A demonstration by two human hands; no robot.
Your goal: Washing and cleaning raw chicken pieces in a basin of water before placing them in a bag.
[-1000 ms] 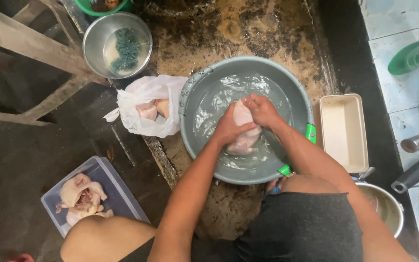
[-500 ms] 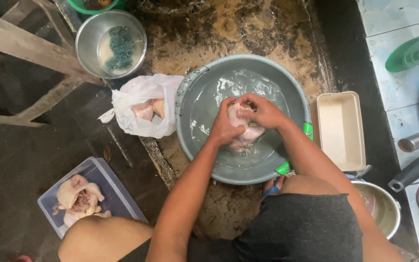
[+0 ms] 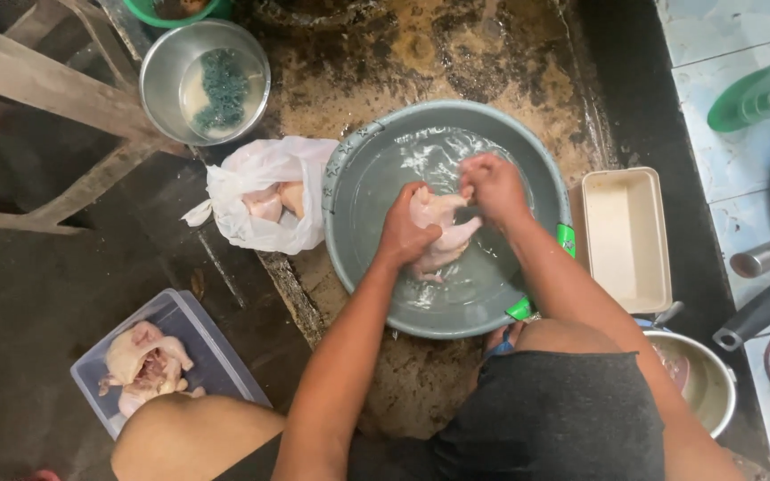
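Note:
A grey round basin (image 3: 363, 169) full of water sits on the wet floor in front of me. Inside it a pale raw chicken (image 3: 443, 233) lies half in the water. My left hand (image 3: 405, 233) grips the chicken's left side. My right hand (image 3: 492, 189) presses on its upper right part, fingers curled around it. Both forearms reach down into the basin from the bottom of the view.
A white plastic bag (image 3: 265, 205) with raw chicken lies left of the basin. A steel bowl (image 3: 204, 82) with a green scrubber stands behind it. A clear tub (image 3: 198, 338) holds another chicken at lower left. A cream rectangular tray (image 3: 626, 239) and a steel pot (image 3: 701, 379) are at right.
Both hands have shifted up and to the right in the basin, turning the chicken in the water. The view has tilted slightly.

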